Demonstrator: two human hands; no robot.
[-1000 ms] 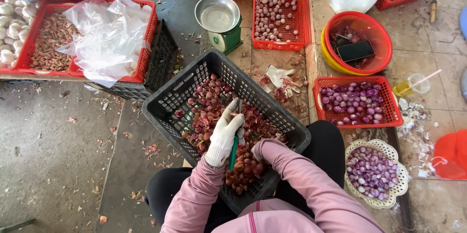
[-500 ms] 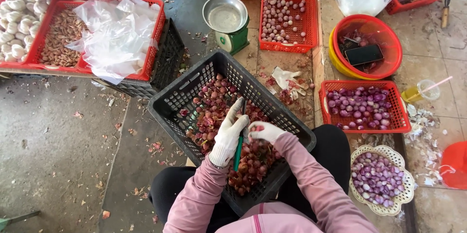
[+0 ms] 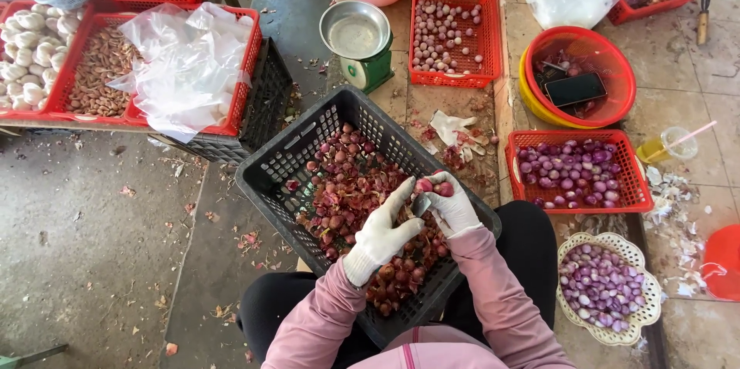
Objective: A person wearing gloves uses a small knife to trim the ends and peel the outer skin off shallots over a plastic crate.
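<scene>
Shallots fill the black crate on the person's lap, skins and all, and that crate is our landmark. Beyond its far corner sits the green scale; to its right, a red tray of peeled bulbs, and nearer the person a white basket of more. Over the crate's near right side the gloved left hand grips a small knife, fingers closed on the handle. The gloved right hand pinches one shallot against the blade. This looks like the peeling step, mid-cut; next calls for a careful shallow turn, blade clear of the fingers.
</scene>
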